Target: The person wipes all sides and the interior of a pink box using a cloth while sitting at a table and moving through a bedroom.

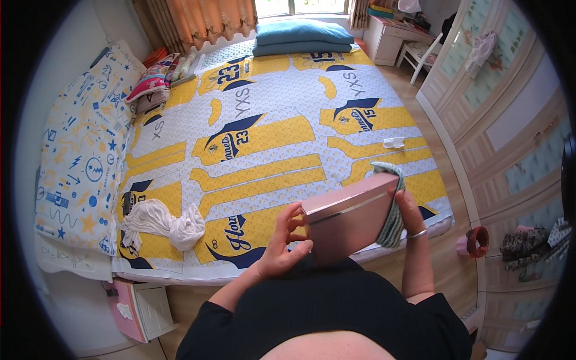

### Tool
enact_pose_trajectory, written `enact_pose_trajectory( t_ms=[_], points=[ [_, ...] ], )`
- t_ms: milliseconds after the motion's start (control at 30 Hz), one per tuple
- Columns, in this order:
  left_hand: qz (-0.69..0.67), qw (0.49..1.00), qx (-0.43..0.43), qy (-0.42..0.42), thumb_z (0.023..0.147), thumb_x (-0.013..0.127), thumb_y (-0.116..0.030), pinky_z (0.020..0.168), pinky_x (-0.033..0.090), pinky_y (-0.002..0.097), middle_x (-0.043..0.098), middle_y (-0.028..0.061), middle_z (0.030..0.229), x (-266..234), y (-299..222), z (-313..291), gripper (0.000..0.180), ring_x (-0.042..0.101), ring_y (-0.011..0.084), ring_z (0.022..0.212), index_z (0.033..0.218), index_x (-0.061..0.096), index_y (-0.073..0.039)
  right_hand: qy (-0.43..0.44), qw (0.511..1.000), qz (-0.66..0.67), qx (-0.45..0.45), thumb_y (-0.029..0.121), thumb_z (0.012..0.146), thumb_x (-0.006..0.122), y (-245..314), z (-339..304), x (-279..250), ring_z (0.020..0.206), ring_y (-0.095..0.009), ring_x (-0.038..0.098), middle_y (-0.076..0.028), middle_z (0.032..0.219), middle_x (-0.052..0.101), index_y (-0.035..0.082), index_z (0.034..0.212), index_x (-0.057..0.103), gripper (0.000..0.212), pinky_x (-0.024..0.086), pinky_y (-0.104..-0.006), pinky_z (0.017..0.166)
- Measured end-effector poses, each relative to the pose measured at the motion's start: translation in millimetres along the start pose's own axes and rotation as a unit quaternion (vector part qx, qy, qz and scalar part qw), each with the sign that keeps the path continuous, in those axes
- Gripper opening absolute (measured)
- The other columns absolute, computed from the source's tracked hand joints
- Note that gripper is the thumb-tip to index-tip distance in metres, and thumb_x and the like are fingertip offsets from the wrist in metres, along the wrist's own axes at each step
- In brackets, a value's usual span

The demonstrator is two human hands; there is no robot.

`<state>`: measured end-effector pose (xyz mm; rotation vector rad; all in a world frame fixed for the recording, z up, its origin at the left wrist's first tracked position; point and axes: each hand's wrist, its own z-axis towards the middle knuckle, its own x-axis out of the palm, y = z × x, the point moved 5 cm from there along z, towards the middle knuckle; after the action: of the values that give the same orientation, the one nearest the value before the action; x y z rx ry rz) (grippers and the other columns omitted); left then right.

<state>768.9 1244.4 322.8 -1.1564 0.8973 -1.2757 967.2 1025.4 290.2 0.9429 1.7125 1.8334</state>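
A shiny pink box (348,225) with a silvery band along its side is held up, tilted, in front of my body. My left hand (282,247) grips its left end, thumb below and fingers curled at the edge. At the opposite end, my right hand (410,215), a bracelet at its wrist, presses a grey-green knitted cloth (393,227) against the box. That cloth wraps over the right end; its full shape is partly hidden. Beyond the box lies the bed with its yellow, white and navy printed sheet (258,180).
On the bed are a bunched white cloth (180,229), a small white packet (393,142), folded blue bedding (303,36) and pillows (157,78). A pink-and-white nightstand (144,309) stands at the near left. Wardrobe doors (510,126) and a pink bin (471,243) line the right.
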Motion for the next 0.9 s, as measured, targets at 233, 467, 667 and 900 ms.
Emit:
enact_pose_trajectory(
  t_ms=[233, 467, 667, 900],
  points=[
    [0.055, 0.989, -0.108, 0.090, 0.085, 0.059, -0.027, 0.092, 0.039, 0.0342, 0.045, 0.0149, 0.122, 18.0, 21.6, 6.9, 0.060, 0.048, 0.0226, 0.108, 0.134, 0.031, -0.005, 0.160, 0.960, -0.222, 0.053, 0.037, 0.084, 0.060, 52.6, 39.9, 29.4, 0.102, -0.013, 0.049, -0.007, 0.112, 0.055, 0.001, 0.124, 0.046, 0.055, 0.040, -0.0282, 0.088],
    [-0.064, 0.976, -0.184, 0.097, 0.083, 0.062, -0.029, 0.091, 0.040, 0.0329, 0.049, 0.0188, 0.116, 10.8, 33.1, 24.9, 0.071, 0.049, 0.0219, 0.108, 0.135, 0.021, -0.002, 0.236, 0.913, -0.329, 0.050, 0.048, 0.088, 0.047, 51.7, 62.5, 88.9, 0.097, -0.019, 0.054, -0.014, 0.103, 0.060, 0.000, 0.116, 0.051, 0.056, 0.042, -0.0298, 0.084],
    [-0.109, 0.974, -0.199, 0.004, 0.082, 0.064, -0.026, 0.086, 0.043, 0.0314, 0.051, 0.0145, 0.109, 16.2, 37.6, 29.6, 0.056, 0.051, 0.0171, 0.100, 0.120, 0.035, 0.003, 0.270, 0.892, -0.357, 0.060, 0.048, 0.092, 0.038, 47.7, 70.0, 95.6, 0.093, -0.019, 0.056, -0.014, 0.100, 0.061, -0.001, 0.110, 0.053, 0.055, 0.043, -0.0311, 0.082],
    [-0.117, 0.976, -0.184, -0.014, 0.082, 0.064, -0.023, 0.086, 0.042, 0.0290, 0.051, 0.0117, 0.105, 15.6, 38.7, 24.4, 0.048, 0.051, 0.0148, 0.097, 0.114, 0.039, 0.001, 0.216, 0.946, -0.234, 0.055, 0.041, 0.093, 0.042, 37.7, 47.4, 71.3, 0.091, -0.013, 0.053, -0.008, 0.097, 0.061, -0.001, 0.108, 0.055, 0.046, 0.043, -0.0280, 0.081]
  ],
)
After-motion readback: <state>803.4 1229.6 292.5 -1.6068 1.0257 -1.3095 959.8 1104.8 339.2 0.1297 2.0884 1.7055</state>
